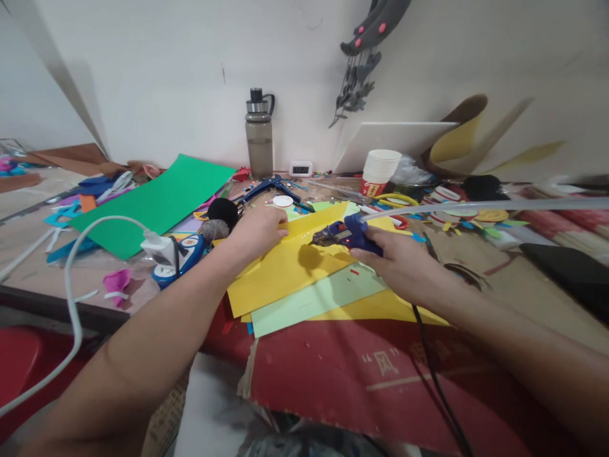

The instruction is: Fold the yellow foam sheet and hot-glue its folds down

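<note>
My right hand (387, 254) is closed around a blue hot glue gun (349, 233), its nozzle pointing left, low over a yellow sheet (271, 276). A long clear glue stick (476, 206) sticks out of the gun's back, and a black cord hangs below. With fingers pressed together, my left hand (261, 230) grips the far part of the yellow sheet, where it is folded up; the fingertips are partly hidden. Shiny glue shows along the fold. Under the yellow sheet lies a pale green sheet (304, 301), with more yellow paper beneath it.
Red cardboard (323, 374) covers the table's front edge. A green sheet (157, 206) and a blue power socket with a white plug (162, 247) are at left. Behind stand a water bottle (259, 139), a small clock (301, 169) and stacked paper cups (379, 171). Craft scraps lie around.
</note>
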Available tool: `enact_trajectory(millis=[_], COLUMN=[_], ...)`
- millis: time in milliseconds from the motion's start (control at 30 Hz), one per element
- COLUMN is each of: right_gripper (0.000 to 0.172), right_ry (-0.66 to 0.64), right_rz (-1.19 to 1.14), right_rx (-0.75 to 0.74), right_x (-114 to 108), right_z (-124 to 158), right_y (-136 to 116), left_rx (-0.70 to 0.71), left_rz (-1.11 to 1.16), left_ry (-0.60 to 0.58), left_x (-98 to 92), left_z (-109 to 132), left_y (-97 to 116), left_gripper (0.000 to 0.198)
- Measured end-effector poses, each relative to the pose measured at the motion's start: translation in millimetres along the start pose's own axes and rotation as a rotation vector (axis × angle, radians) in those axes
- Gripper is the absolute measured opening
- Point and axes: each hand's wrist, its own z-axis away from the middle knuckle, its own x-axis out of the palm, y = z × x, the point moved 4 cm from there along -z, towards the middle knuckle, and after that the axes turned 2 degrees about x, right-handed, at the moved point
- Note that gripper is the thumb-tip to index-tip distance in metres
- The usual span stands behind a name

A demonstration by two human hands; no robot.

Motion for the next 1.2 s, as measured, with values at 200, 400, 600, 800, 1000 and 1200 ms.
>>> enact_trajectory(millis=[200, 400, 600, 800, 1000, 1200], right_gripper=[0.029, 0.030, 0.026, 0.025, 0.026, 0.026], right_ry=[0.015, -0.026, -0.001, 0.021, -0.002, 0.027], right_rz=[0.122, 0.095, 0.082, 0.120, 0.081, 0.097], right_rx=[0.065, 0.029, 0.027, 0.017, -0.029, 0.001], right_x=[-7, -5, -5, 1, 10, 11], right_z=[2, 5, 4, -4, -7, -11], right_y=[9, 5, 6, 0, -9, -10], left_rx=[-0.010, -0.025, -0.010, 0.001, 0.002, -0.002], left_rz=[0.002, 0.009, -0.004, 0.024, -0.002, 0.017], left_ry=[-0.017, -0.007, 0.000, 0.018, 0.024, 0.024], left_x=[0.1, 3.3, 3.1, 3.1, 4.1, 3.4], left_z=[0, -2, -1, 0, -1, -1], left_y=[0, -2, 1, 3, 3, 4], left_gripper=[0.020, 0.021, 0.021, 0.019, 0.019, 0.018])
